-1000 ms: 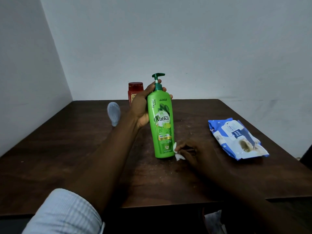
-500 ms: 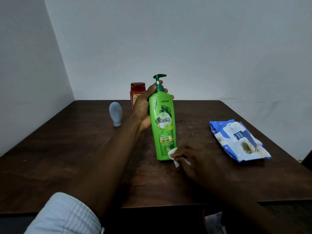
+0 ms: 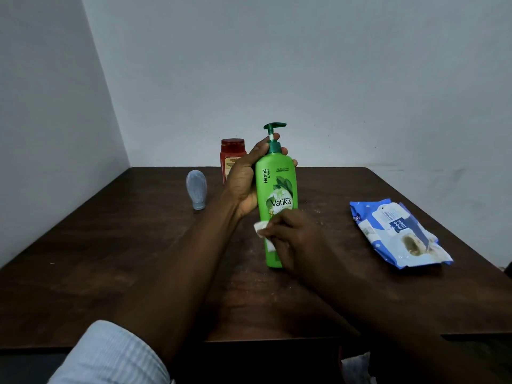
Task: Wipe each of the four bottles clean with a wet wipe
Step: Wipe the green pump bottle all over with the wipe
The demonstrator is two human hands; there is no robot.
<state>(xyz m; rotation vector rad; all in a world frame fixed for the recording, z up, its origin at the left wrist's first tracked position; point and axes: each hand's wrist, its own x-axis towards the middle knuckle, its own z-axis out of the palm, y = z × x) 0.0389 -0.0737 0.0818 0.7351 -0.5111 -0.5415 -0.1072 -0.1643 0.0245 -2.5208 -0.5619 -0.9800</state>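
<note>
**A:** Where is the green bottle?

**B:** The green bottle stands upright on the table, near its middle. The pump is on top and the label faces you.

**A:** How do I have it?

**B:** Your left hand is wrapped round its upper half from the left. Your thumb reaches up to the neck under the pump, and your fingertips show round the far side at the shoulder. That grip sits high, so the lower half of the bottle hangs clear below your palm.

**A:** And the other hand?

**B:** Your right hand has its fingers curled over the wet wipe and presses it to the front of the bottle, just under the brand name. White corners of the wipe poke out to the left of your fingers. The hand hides the bottle's lower right side almost to the base.

**A:** What's around it?

**B:** A red bottle stands behind your left hand, partly hidden by it, near the table's back edge. A small pale bottle stands on its cap, off to the left and well apart. A blue and white pack of wipes lies flat, well off to the right. Your light striped sleeve shows at the bottom left.
</note>
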